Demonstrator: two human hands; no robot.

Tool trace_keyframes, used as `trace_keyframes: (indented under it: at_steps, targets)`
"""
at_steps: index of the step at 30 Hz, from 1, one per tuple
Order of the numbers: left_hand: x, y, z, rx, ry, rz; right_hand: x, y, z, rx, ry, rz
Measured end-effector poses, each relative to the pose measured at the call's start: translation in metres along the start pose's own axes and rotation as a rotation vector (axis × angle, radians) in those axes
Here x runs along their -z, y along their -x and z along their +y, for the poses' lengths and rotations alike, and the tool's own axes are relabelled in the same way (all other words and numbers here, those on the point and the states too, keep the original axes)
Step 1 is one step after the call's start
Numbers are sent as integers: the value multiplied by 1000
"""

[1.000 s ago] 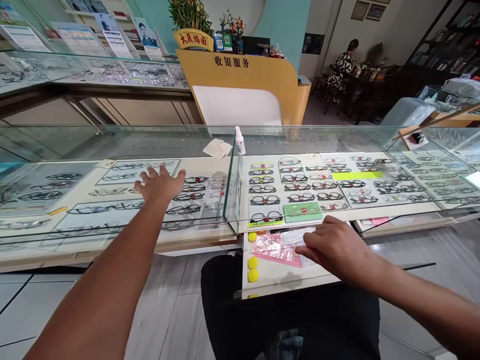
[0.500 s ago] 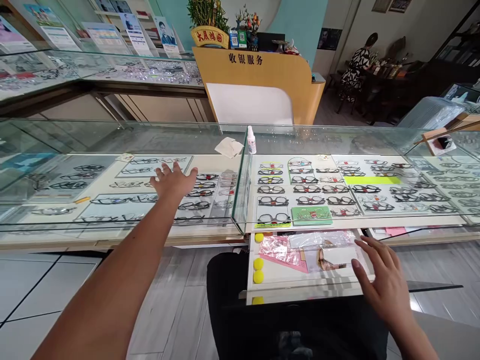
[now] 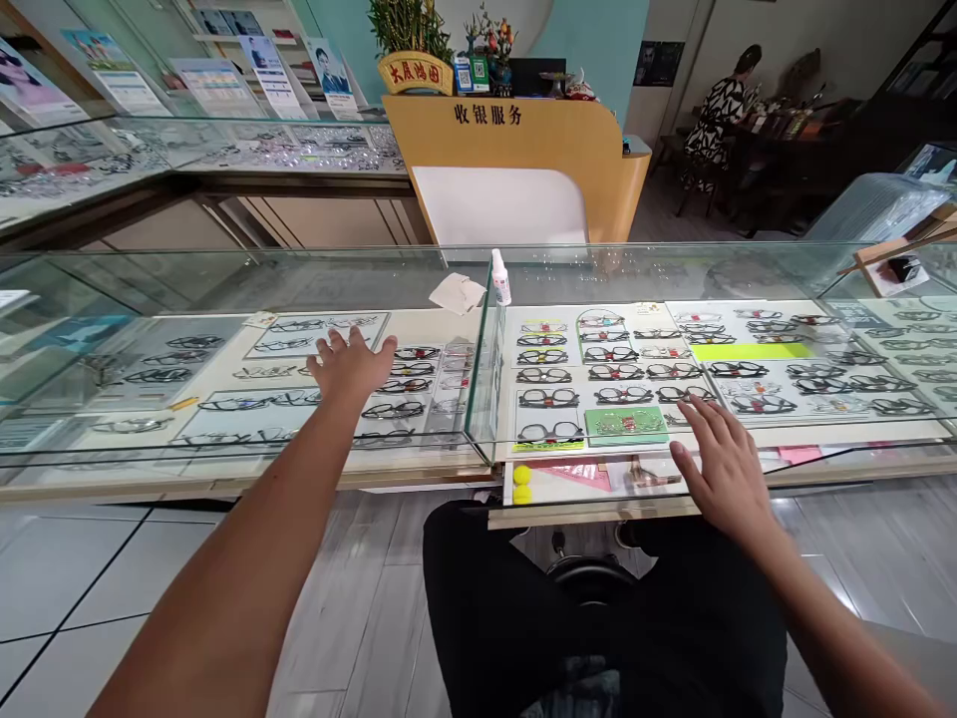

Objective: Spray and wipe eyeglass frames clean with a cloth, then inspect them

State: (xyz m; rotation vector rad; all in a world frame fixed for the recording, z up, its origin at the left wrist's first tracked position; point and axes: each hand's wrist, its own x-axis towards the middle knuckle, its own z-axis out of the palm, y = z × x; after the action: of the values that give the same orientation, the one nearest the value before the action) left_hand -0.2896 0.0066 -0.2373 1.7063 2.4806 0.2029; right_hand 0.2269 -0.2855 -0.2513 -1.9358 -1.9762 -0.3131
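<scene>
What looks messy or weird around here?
The cloth lies crooked beside the white bottle, while the glasses below sit in neat rows. Near the right hand, the drawer sticks partly out. I see nothing spilled.

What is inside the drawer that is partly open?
Inside the drawer are two yellow round pieces, something pink and a brownish item too unclear to name. The drawer's rear goes under the glass display case; whatever lies there is hidden.

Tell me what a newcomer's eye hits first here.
Rows of glasses fill the glass counter across the middle. The left hand is spread over its left section, the right hand near the part-open drawer below its front edge. Behind, a wooden desk carries a leafy plant at its left end.
</scene>
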Motion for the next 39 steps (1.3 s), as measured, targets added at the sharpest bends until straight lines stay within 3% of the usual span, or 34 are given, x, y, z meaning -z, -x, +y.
trace_keyframes:
  at_steps: [17, 24, 32, 39]
  targets:
    - [3, 3, 1, -2, 7, 7, -21, -59, 9, 38, 65, -12]
    - [4, 4, 2, 2, 21, 6, -25, -61, 12, 63, 86, 86]
    - [1, 4, 2, 1, 18, 23, -39, -58, 17, 67, -52, 231]
    - [2, 4, 2, 8, 4, 11, -46, -55, 20, 53, -110, 283]
